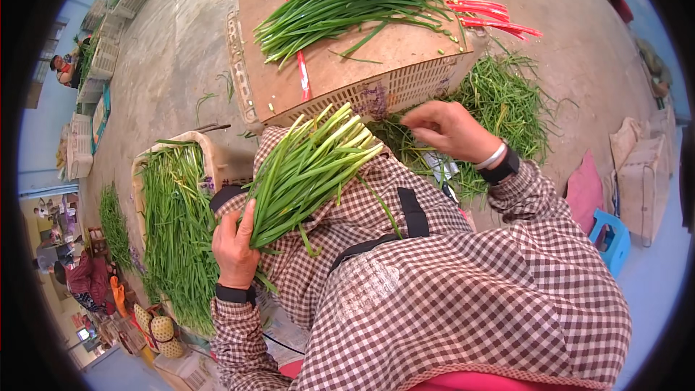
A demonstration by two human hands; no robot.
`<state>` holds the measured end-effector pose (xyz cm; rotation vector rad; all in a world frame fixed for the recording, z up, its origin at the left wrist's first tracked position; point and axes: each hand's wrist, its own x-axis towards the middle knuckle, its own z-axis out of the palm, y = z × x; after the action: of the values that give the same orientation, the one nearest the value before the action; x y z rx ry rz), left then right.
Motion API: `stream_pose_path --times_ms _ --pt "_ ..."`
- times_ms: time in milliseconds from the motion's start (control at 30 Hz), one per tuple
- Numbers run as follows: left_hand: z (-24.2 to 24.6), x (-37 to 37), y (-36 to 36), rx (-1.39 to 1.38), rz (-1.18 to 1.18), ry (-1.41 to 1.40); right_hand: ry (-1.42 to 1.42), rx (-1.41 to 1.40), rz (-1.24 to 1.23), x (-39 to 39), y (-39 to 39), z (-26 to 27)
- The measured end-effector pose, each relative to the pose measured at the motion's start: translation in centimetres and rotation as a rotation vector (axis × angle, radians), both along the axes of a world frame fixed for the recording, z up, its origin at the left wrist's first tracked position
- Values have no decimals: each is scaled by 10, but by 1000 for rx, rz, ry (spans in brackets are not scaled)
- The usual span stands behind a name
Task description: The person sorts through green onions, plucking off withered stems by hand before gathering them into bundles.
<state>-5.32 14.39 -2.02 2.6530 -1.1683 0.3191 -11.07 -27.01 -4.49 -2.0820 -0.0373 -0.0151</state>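
Note:
My left hand (237, 244) is closed around the leafy part of a bunch of green garlic chives (309, 174), which lies across my checked lap with its pale stem ends up and to the right. To the right of those ends, my right hand (442, 127) hovers over trimmed leaves, fingers curled; whether it holds a thin piece is unclear. In front of me, a larger pile of chives (353, 2) rests on a brown board (336, 76) on an upturned plastic crate. Red printed strips (488, 13) lie at the board's right, and another red strip (303, 76) is under the pile.
At my left stands a plastic crate (209, 157) full of chives (176, 228). Loose green trimmings (502, 103) cover floor at the right, near a blue stool (616, 239). Other people sit at the far left beside more crates (106, 54).

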Motion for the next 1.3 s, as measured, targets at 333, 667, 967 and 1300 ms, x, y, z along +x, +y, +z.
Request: stream_pose_path --times_ms 333,667,967,1300 --pt "1 -11 2 80 -14 -99 -476 -305 103 31 85 1" --pt "-2 -10 2 56 -30 -124 -122 -297 -236 -9 22 -33" --pt "0 -9 1 22 -70 -154 183 -499 -447 -41 -91 -56" --pt "10 -8 -4 66 -129 -242 -412 -274 114 23 43 8"
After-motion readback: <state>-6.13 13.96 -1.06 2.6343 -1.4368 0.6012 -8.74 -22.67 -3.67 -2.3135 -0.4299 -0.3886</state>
